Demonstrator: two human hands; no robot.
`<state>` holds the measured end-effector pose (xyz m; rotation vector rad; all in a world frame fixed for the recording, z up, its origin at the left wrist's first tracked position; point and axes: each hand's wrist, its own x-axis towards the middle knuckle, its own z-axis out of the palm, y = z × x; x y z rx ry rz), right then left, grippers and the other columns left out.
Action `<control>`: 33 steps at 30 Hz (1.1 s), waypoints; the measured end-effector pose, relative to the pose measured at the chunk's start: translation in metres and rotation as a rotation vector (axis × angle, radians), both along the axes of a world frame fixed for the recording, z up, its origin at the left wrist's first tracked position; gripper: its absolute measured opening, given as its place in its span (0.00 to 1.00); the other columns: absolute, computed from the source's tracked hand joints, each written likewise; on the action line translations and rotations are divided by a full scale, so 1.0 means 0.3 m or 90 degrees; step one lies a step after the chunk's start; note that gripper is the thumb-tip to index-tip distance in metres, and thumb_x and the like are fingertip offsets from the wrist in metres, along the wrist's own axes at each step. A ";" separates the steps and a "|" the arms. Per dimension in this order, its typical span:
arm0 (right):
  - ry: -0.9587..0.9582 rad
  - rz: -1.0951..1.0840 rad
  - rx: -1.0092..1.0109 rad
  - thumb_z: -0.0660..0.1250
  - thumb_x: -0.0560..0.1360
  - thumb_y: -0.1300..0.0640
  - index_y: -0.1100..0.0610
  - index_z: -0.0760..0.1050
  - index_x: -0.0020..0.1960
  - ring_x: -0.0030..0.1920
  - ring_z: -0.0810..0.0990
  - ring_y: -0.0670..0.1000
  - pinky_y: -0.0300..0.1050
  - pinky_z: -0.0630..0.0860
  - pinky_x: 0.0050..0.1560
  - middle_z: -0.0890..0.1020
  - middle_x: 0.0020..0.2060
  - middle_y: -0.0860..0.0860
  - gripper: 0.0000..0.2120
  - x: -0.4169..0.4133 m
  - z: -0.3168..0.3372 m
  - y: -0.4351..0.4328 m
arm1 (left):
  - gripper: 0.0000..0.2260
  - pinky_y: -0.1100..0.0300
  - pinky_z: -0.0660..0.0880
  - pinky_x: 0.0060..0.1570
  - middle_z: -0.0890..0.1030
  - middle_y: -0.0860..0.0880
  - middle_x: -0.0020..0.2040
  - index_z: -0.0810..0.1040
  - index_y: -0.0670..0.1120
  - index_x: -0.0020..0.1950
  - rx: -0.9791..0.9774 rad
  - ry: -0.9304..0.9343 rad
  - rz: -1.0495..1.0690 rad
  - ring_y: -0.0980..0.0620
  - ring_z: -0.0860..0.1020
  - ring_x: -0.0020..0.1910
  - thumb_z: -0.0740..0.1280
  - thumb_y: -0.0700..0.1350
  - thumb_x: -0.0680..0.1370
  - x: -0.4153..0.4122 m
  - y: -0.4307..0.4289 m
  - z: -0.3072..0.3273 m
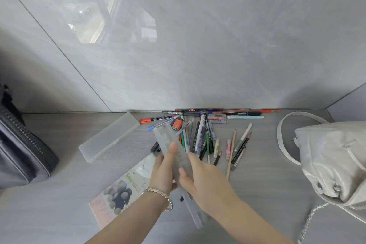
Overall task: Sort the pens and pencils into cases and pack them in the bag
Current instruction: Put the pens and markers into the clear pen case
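Both hands, left hand [165,166] and right hand [204,180], grip 1 frosted case [168,138] above the table [59,214]; pens [198,134] lie just beyond, bag [332,160] right.

The dark bag [21,150] is cut off by the left edge, the white bag [334,160] by the right. Both hands [178,172] cover the middle of the frosted case [164,136]. The booklet [122,188] lies partly under the left wrist. Pen print at centre is too small to read.
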<state>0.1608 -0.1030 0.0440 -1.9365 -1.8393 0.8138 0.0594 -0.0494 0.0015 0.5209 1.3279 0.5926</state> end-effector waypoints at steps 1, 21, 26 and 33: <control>0.028 -0.003 -0.002 0.54 0.79 0.45 0.55 0.64 0.65 0.40 0.75 0.52 0.44 0.68 0.39 0.77 0.40 0.50 0.19 0.007 0.005 0.001 | 0.34 0.51 0.78 0.49 0.83 0.44 0.53 0.75 0.46 0.61 0.003 -0.029 0.001 0.45 0.82 0.52 0.69 0.66 0.63 -0.005 0.003 0.003; 0.311 -0.361 -0.020 0.50 0.81 0.54 0.63 0.72 0.45 0.36 0.74 0.26 0.22 0.66 0.39 0.82 0.36 0.58 0.17 0.126 -0.079 0.056 | 0.30 0.57 0.81 0.35 0.86 0.45 0.44 0.82 0.46 0.50 -0.045 -0.066 -0.061 0.48 0.85 0.40 0.50 0.66 0.75 -0.112 0.134 0.036; 0.421 -0.438 0.020 0.49 0.81 0.58 0.61 0.76 0.54 0.37 0.78 0.35 0.24 0.70 0.43 0.81 0.32 0.49 0.17 0.088 -0.089 0.038 | 0.36 0.47 0.74 0.60 0.79 0.44 0.60 0.76 0.44 0.62 -0.054 0.077 -0.015 0.42 0.78 0.59 0.61 0.70 0.67 -0.135 0.184 0.011; 0.422 -0.343 -0.095 0.46 0.82 0.52 0.51 0.78 0.48 0.44 0.81 0.49 0.31 0.73 0.48 0.84 0.37 0.52 0.22 0.112 -0.113 0.074 | 0.51 0.47 0.63 0.70 0.74 0.46 0.67 0.73 0.47 0.67 -0.065 0.190 0.051 0.43 0.71 0.66 0.52 0.80 0.56 -0.161 0.154 0.001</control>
